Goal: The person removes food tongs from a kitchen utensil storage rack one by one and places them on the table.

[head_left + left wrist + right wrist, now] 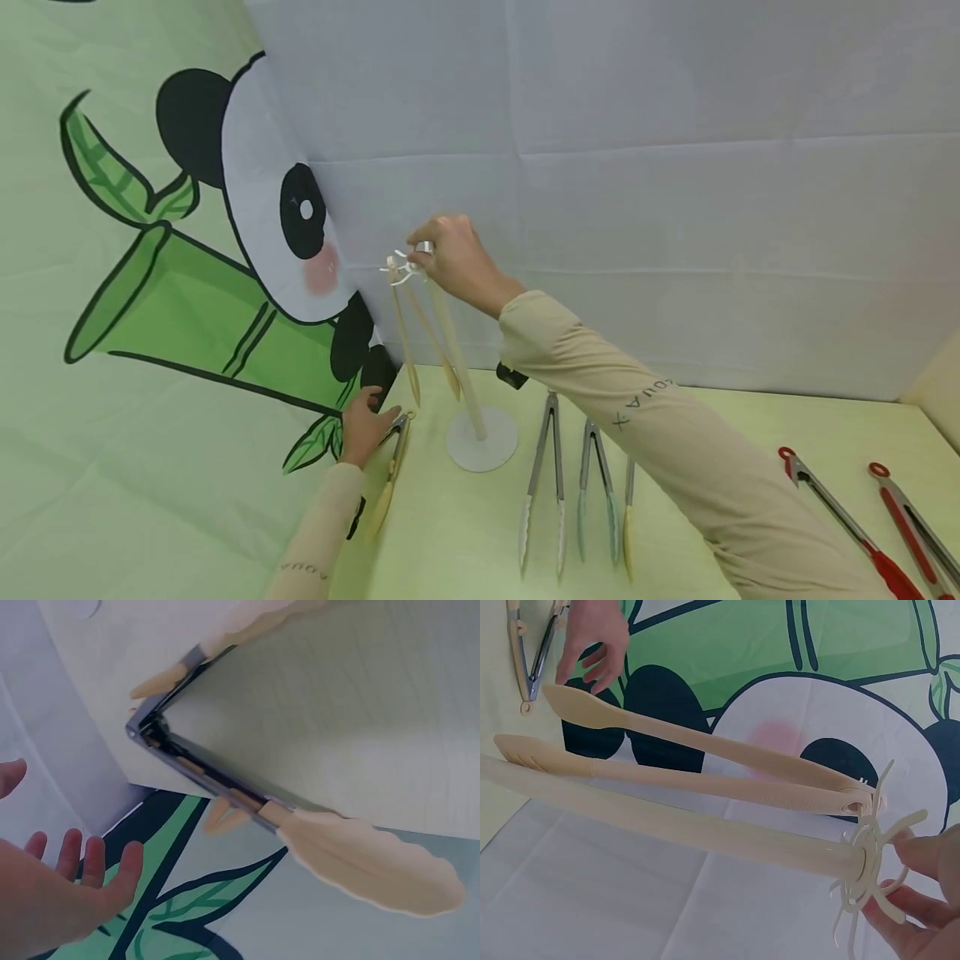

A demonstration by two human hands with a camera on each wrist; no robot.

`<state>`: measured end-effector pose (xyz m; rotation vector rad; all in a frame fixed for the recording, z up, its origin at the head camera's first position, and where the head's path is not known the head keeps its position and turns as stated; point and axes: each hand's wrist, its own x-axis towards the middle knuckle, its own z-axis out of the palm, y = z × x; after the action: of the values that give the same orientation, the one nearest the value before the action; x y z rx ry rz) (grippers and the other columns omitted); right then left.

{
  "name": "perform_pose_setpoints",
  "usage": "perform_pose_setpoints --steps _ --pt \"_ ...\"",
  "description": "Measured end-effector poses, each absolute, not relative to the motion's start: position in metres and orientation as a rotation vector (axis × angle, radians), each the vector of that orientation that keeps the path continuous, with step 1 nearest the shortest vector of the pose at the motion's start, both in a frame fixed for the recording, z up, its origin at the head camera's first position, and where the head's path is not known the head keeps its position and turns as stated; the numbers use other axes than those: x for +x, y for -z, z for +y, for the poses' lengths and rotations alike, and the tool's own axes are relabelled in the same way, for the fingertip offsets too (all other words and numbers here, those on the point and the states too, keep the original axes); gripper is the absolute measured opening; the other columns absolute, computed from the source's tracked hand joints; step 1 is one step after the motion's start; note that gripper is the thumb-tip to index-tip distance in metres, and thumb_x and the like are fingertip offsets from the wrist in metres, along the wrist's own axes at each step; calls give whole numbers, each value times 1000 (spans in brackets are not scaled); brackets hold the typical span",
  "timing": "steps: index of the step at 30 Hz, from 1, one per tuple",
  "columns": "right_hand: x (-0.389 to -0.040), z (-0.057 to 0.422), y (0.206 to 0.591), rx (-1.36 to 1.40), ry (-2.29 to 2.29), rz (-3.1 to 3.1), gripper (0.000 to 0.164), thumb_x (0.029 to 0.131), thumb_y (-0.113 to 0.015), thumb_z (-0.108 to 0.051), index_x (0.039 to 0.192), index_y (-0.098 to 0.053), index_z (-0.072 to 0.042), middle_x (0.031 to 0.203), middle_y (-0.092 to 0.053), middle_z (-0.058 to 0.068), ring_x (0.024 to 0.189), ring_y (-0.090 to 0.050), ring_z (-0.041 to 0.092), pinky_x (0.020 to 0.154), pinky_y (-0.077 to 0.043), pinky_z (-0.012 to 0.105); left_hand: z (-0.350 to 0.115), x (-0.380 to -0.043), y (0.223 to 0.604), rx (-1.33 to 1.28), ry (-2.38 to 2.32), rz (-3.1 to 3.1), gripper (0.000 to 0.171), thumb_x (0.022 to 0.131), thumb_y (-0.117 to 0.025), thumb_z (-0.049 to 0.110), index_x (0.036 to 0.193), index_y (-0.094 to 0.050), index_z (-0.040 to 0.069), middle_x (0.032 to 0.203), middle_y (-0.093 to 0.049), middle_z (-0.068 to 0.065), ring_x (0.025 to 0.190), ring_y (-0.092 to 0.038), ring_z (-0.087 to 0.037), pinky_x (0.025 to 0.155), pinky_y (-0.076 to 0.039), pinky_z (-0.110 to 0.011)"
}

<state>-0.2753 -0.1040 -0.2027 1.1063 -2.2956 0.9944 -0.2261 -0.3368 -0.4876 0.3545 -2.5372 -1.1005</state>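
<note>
In the head view my right hand (456, 257) is at the top of a pale stand (459, 358) with a round white base (495, 446). Thumb and fingers pinch the white hook ring (870, 862) crowning the pole. From one of its hooks hang beige tongs (727, 748), one end solid and the other slotted, their arms spread. My left hand (362, 429) is by the table's left edge with relaxed fingers, holding nothing. Close to it lie metal tongs with cream scalloped tips (367, 862), spread in a V; a gap separates them from the fingers in the left wrist view.
Steel tongs with white tips (552, 433), teal-tipped tongs (611, 500) and yellow-tipped tongs (629, 525) lie right of the stand, partly beneath my right arm. Two red tongs (836, 504) (903, 521) lie far right. A panda-printed cloth (210, 300) hangs at left.
</note>
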Motion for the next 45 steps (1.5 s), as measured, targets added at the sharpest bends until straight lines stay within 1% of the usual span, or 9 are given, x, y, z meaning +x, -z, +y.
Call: perform_pose_setpoints --steps 8,13,20,21,28,34,35,42,45 --pt "-275 -104 202 1110 -982 -2299 16 81 -63 -12 95 -69 -6 93 -66 6 82 -58 12 65 -43 16 -336 -225 467 270 1168 -2412 46 77 -68 18 118 -51 6 105 -52 -17 97 -47 -35 80 -38 -45" --pt "-275 -104 203 1115 -965 -2284 17 81 -63 -12 95 -69 -6 93 -66 6 82 -58 14 67 -43 19 -338 -224 455 305 1201 -2387 49 77 -67 24 120 -48 11 106 -51 -14 99 -46 -34 81 -35 -44" --pt "-275 -103 202 1112 -953 -2281 16 81 -62 -13 95 -69 -6 93 -66 6 83 -58 14 68 -43 21 -343 -223 450 283 1245 -2324 55 77 -65 35 122 -45 12 110 -50 -15 100 -45 -34 69 -43 -46" --pt "-275 -103 202 1109 -952 -2285 16 81 -62 -13 95 -69 -7 93 -66 5 83 -57 14 68 -43 21 -347 -227 455 243 1272 -2287 55 75 -67 35 121 -46 13 110 -51 -14 98 -46 -31 67 -43 -43" --pt "-272 -104 200 1079 -948 -2325 17 82 -61 -12 96 -69 -8 90 -66 4 75 -53 12 64 -40 21 -340 -227 445 166 1346 -2205 56 72 -67 44 120 -47 22 110 -51 -6 100 -47 -26 78 -41 -41" --pt "-273 -104 200 1061 -942 -2328 17 82 -62 -12 96 -69 -9 85 -65 3 69 -49 11 60 -38 21 -323 -227 429 129 1311 -2146 51 74 -68 37 118 -50 20 107 -53 -4 95 -49 -22 76 -41 -38" --pt "-273 -105 200 1061 -942 -2331 17 82 -62 -12 97 -69 -9 84 -64 3 70 -49 11 60 -38 21 -314 -221 417 171 1272 -2170 48 76 -66 37 117 -50 19 107 -53 -5 96 -49 -25 77 -40 -41" --pt "-272 -103 200 1059 -931 -2358 19 81 -62 -12 99 -68 -8 88 -64 3 78 -53 13 63 -40 21 -292 -221 392 61 1277 -2086 44 76 -67 33 115 -52 21 105 -56 -1 94 -51 -18 78 -39 -36" --pt "-271 -102 201 1064 -907 -2355 20 82 -61 -12 100 -68 -8 91 -63 4 81 -53 14 65 -40 22 -284 -222 382 22 1275 -2045 44 75 -67 33 114 -53 21 104 -56 1 94 -52 -15 75 -43 -34"
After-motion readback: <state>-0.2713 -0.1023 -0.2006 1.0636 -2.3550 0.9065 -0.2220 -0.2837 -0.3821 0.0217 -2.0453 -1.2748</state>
